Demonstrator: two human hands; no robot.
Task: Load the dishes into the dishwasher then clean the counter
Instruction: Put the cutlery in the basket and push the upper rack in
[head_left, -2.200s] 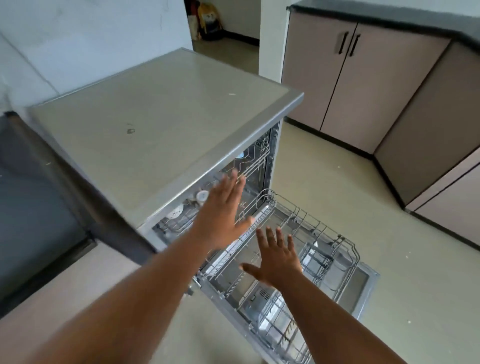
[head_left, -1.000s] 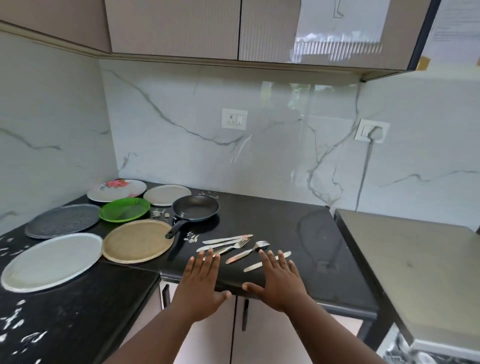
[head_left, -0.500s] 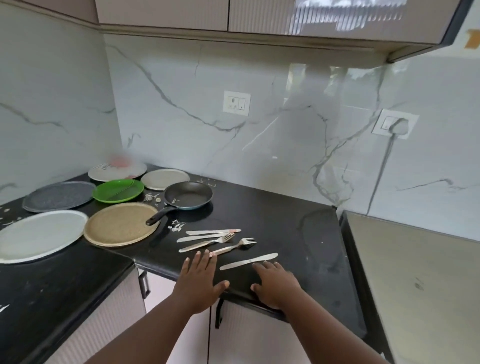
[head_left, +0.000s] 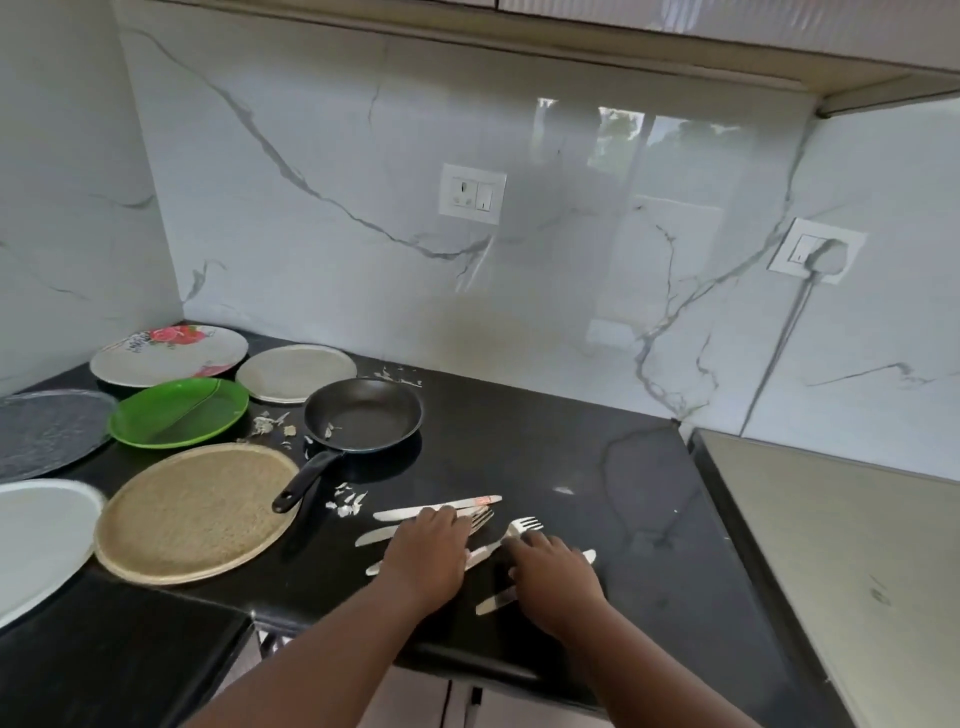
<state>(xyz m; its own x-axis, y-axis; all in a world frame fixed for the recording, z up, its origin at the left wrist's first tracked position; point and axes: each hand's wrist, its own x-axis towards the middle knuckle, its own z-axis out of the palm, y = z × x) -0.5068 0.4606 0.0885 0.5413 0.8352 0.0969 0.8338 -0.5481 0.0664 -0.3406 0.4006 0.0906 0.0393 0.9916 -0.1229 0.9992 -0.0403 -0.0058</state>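
Near the counter's front edge, your hands land on the cutlery (head_left: 447, 525): loading has barely begun.
Left hand (head_left: 426, 558) and right hand (head_left: 558, 577) lie flat, fingers spread, nothing lifted yet. Plates (head_left: 195, 512) crowd the left corner, pan (head_left: 363, 413) mid-counter, crumbs (head_left: 345, 504) unwiped; everything waits on the counter (head_left: 597, 467).

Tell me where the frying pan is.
In the head view the frying pan sits on the black counter left of centre, right of the green plate, its handle pointing toward the tan plate.
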